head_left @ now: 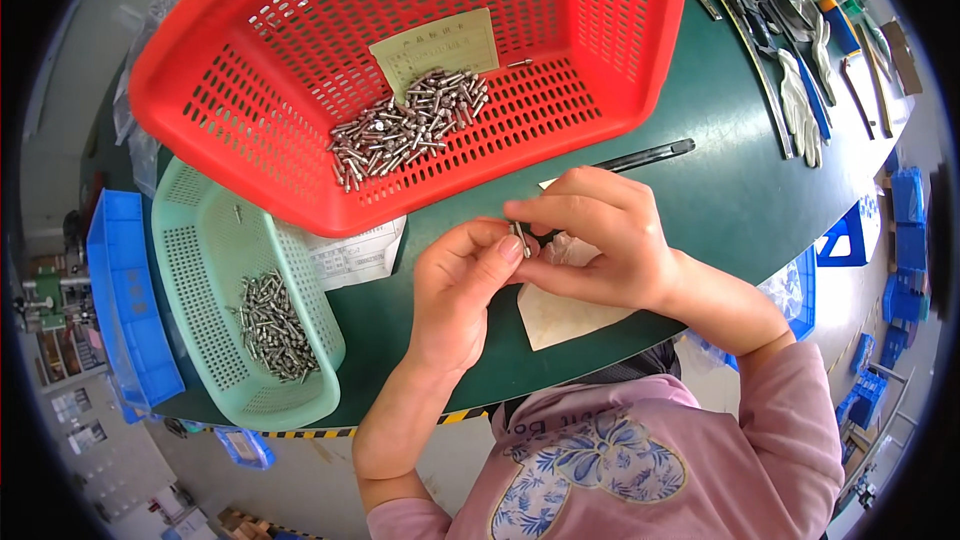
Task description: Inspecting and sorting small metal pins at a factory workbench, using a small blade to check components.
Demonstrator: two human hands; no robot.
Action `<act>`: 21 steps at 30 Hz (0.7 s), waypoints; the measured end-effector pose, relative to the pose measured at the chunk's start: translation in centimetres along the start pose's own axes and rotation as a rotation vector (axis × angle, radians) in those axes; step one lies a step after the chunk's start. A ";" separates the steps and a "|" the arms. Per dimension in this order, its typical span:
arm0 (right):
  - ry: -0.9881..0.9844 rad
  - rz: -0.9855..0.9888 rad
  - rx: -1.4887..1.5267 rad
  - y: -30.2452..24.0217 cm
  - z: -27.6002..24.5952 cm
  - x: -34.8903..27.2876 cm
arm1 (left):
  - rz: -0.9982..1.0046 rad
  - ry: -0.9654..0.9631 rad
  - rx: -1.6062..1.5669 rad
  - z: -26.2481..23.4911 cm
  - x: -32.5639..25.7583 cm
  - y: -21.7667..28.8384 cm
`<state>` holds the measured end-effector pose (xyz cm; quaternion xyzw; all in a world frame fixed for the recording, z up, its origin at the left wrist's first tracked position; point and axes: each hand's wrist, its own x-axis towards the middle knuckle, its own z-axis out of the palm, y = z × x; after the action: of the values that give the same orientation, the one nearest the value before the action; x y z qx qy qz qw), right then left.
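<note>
Far left: blue crate (125, 300) hanging off the table (720, 190) edge. Next to it, pale green perforated basket (205, 270) with a loose pile of small metal pins (272, 328) on its floor.

Above that, big red perforated basket (300, 140), tilted, lower rim overlapping the green one. It holds a second heap of pins (410, 125) and a yellowish paper slip (437, 48) against the back wall. Printed sheet (350, 255) tucked under the red basket's front edge.

Centre: left hand (455, 290) curled, thumb and forefinger closed narrow on a single metal pin (522, 238), held roughly upright above the table. Right hand (590, 240) meets it from the other side, fingers bent in and touching the same pin at its top. There's some crumpled clear plastic (572, 250) under the right palm; can't tell if the hand grips it or just rests on it. Beige paper sheet (560, 315) lies on the table under both hands.

Behind the right hand: black pen-like tool (650, 153) flat on the table. Far right: white work gloves (800, 105) and a clutter of hand tools (850, 30).
</note>
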<state>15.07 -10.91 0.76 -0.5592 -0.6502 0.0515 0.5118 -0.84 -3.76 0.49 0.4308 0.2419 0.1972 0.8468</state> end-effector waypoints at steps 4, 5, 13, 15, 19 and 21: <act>-0.035 0.001 0.047 0.2 -0.2 -0.1 | 0.010 0.002 -0.141 0.2 -0.1 -0.1; -0.079 -0.007 0.073 0.2 -0.4 -0.1 | -0.008 0.012 -0.162 0.3 -0.2 0.0; -0.060 -0.005 0.080 0.3 -0.7 0.2 | -0.007 0.040 -0.147 0.7 -0.3 0.3; -0.050 -0.002 0.113 0.3 -0.6 0.2 | -0.031 0.058 -0.175 0.7 -0.4 0.5; -0.046 0.000 0.166 0.3 -0.7 0.2 | 0.000 0.015 -0.138 0.8 -0.4 0.6; -0.051 0.003 0.177 0.3 -0.6 0.1 | 0.006 0.006 -0.136 0.7 -0.5 0.5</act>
<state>15.74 -11.04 0.95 -0.5114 -0.6550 0.1238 0.5423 -0.85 -4.20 1.36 0.3723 0.2292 0.2171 0.8728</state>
